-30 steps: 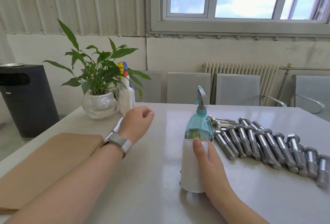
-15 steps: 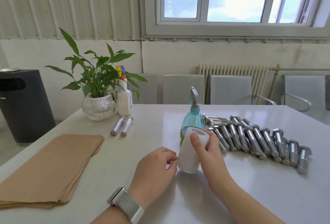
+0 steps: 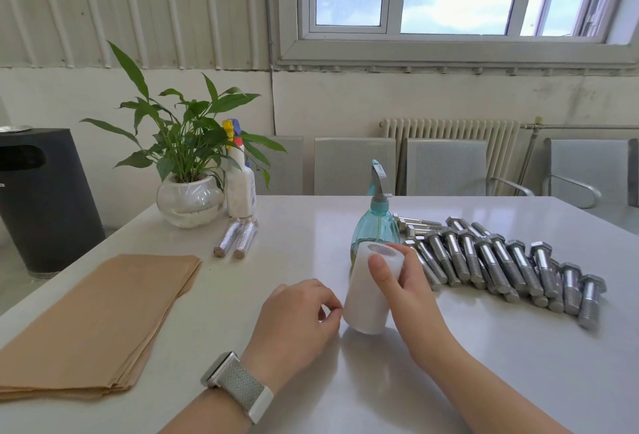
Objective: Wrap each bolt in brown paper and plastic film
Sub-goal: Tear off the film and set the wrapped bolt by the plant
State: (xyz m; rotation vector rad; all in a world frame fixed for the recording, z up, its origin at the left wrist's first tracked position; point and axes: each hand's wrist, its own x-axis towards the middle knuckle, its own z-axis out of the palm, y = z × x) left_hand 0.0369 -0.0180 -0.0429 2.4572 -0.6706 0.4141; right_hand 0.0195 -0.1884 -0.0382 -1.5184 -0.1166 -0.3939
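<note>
Right hand gripping tilted plastic film roll; left hand curled, fingertips picking at roll's side.

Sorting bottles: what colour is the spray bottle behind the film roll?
Translucent teal spray bottle, grey trigger; head view.

Both forearms were bare — no sleeves reached into view. The left wrist carried a smartwatch with a silver rectangular case, seen edge-on, on a pale grey woven band ending in a smooth white section. The right hand and left hand wore no rings or gloves.
</note>
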